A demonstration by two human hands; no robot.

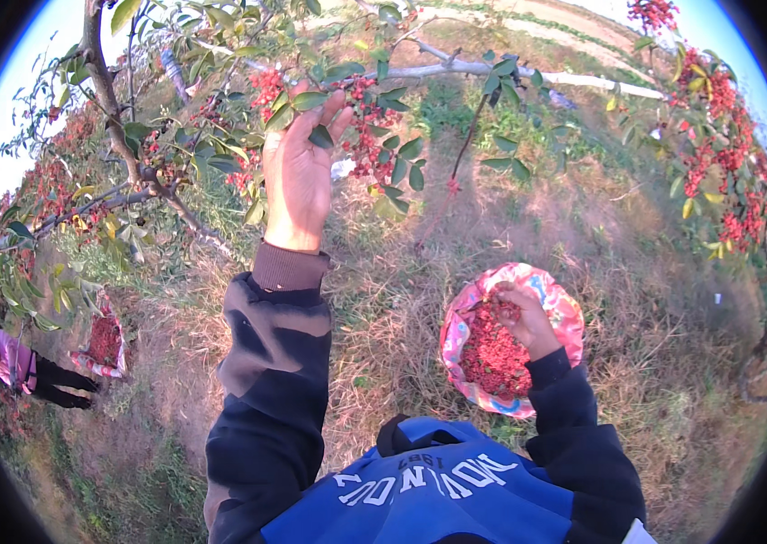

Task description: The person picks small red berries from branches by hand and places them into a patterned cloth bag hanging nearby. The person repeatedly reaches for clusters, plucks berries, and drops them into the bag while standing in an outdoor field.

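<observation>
Up in the tree, my left hand (pixel 302 170) is raised palm towards me among green leaves. Its fingers reach between a red Sichuan pepper cluster (pixel 266 92) and a larger hanging cluster (pixel 371 129); leaves cover part of them, so whether they grip a stem is unclear. Lower right, my right hand (pixel 530 319) is inside the mouth of a container lined with pink floral cloth (pixel 564 309). Red berries (pixel 507 311) show between its thumb and fingers. Beneath them lies a heap of picked red peppercorns (pixel 496 364), with a few bits of green among them.
A pale branch (pixel 465 68) crosses overhead, and a darker limb (pixel 115 115) forks on the left. More fruiting twigs (pixel 723 149) hang at right. Dry grass (pixel 383 326) covers the ground. Far left, a person in a hat (pixel 16 364) stands near another berry-filled container (pixel 106 340).
</observation>
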